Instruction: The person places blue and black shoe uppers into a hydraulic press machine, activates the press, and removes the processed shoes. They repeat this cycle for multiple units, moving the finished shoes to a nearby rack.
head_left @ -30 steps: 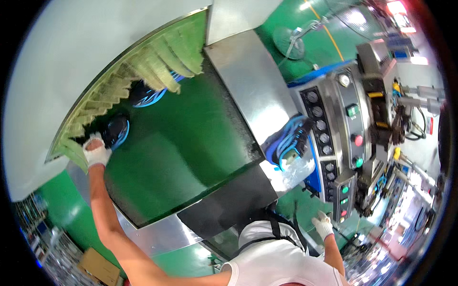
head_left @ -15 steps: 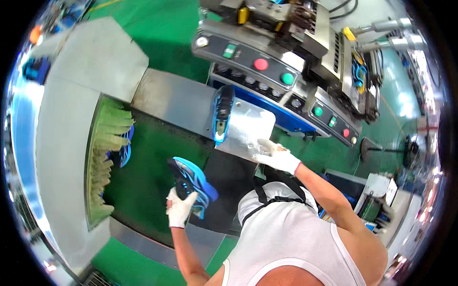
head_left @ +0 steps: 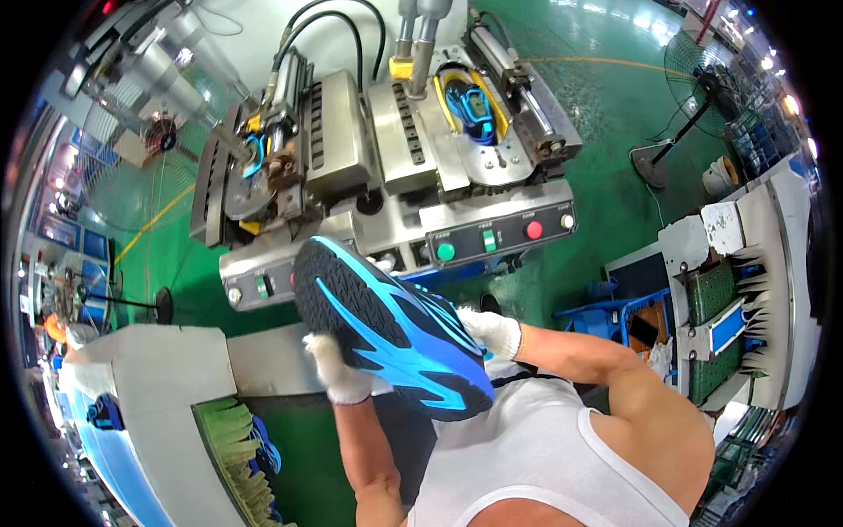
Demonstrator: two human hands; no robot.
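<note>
A blue and black sneaker is raised close in front of me, tilted, with its patterned sole facing up. My left hand, in a white glove, is closed at the sneaker's left edge; it is slightly blurred and partly behind the shoe. On the other side, my right hand, also gloved in white, has its fingers curled against the sneaker's upper. Some of the right fingers are hidden by the shoe.
Beyond the sneaker stands a metal two-station machine with a button panel. Another shoe sits in its right station. At left, a conveyor housing has a fringed curtain, with shoes beside it. A floor fan stands far right.
The view has swung right toward the machine. The sneaker has risen from low over the conveyor and turned sole up. My right hand, empty before, is now on it too.
</note>
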